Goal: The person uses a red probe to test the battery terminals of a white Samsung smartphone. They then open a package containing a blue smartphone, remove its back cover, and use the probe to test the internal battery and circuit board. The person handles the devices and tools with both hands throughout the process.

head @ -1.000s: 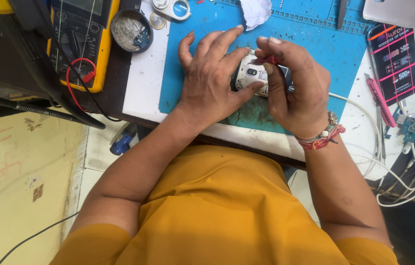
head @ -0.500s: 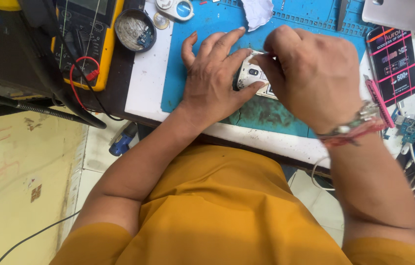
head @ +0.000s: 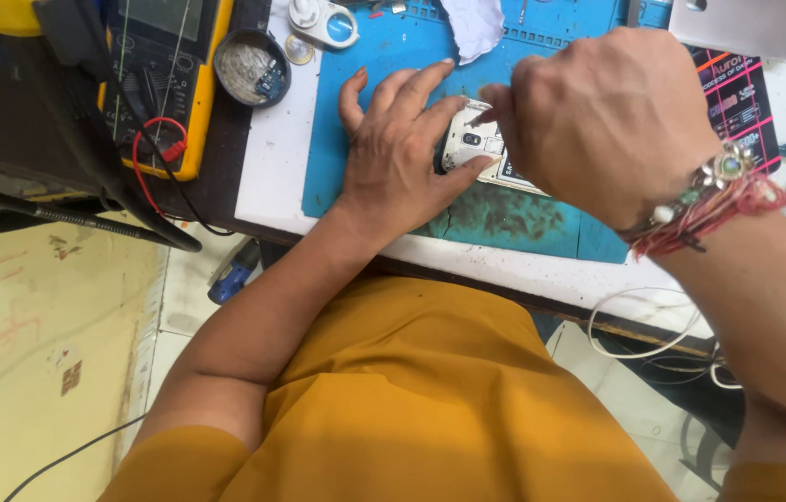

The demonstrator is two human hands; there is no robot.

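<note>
Small electronics repair workshop. Desk (head: 267,177) carries a blue repair mat (head: 374,84), worn and stained at its near edge. Yellow multimeter (head: 165,79) with red and black leads at the left. Round parts dish (head: 251,67) beside it. Opened phone (head: 476,149) on the mat. Loose white cables (head: 639,325) hang off the desk edge.

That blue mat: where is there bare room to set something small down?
On the blue mat, a bare strip lies left of the left hand. The white board edge beside the round dish is bare. Crowded: around the phone under the right hand.
</note>
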